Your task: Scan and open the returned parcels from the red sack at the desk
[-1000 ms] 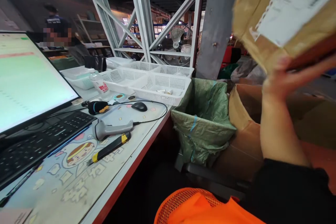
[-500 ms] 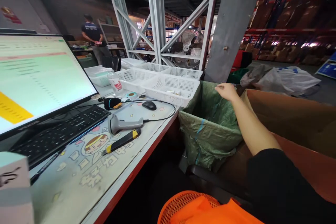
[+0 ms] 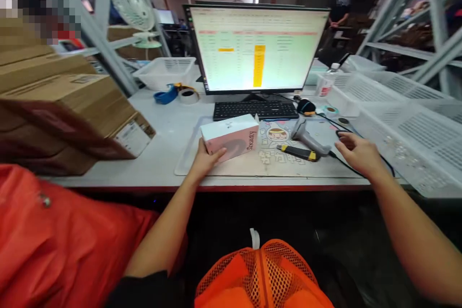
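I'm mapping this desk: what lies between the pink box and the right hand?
In the head view, the grey scanner and the yellow-black knife lie between the pink box and the right hand.

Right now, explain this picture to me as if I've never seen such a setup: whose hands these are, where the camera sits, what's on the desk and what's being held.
There is no machine here: the camera is worn on a person's head and looks down at their own two bare hands. The left hand grips a pink and white box resting on the desk mat. The right hand is open, hovering beside a grey barcode scanner and a yellow and black utility knife. Behind them stand a keyboard and a lit monitor. White mesh baskets sit to the right, cardboard boxes to the left, with tape rolls near them.
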`<control>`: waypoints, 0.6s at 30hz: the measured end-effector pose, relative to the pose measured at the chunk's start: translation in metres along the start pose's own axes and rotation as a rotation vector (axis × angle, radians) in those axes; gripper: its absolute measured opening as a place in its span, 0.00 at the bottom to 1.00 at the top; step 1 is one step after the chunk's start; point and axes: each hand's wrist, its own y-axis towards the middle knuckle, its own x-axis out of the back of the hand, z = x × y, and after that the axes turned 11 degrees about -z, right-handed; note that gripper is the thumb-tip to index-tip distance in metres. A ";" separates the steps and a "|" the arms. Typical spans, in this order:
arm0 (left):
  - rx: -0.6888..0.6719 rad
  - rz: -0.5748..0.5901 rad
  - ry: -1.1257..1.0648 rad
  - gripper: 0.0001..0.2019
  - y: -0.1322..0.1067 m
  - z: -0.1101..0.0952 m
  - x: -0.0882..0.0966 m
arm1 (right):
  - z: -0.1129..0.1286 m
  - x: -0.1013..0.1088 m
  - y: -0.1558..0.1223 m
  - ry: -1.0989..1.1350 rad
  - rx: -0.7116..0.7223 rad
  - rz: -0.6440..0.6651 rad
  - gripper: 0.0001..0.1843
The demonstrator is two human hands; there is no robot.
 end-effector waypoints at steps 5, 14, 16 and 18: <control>-0.157 0.048 0.133 0.36 -0.004 0.000 0.000 | 0.050 -0.065 0.014 -0.221 0.029 0.239 0.42; -1.207 -0.063 0.433 0.33 -0.026 0.006 0.000 | 0.096 -0.063 0.033 -0.252 -0.017 0.389 0.24; -1.212 -0.073 0.482 0.30 -0.027 0.007 -0.003 | 0.102 -0.037 0.041 -0.083 -0.019 0.507 0.21; -1.163 -0.038 0.538 0.27 -0.026 0.009 -0.005 | 0.104 -0.009 0.048 0.220 -0.018 0.567 0.22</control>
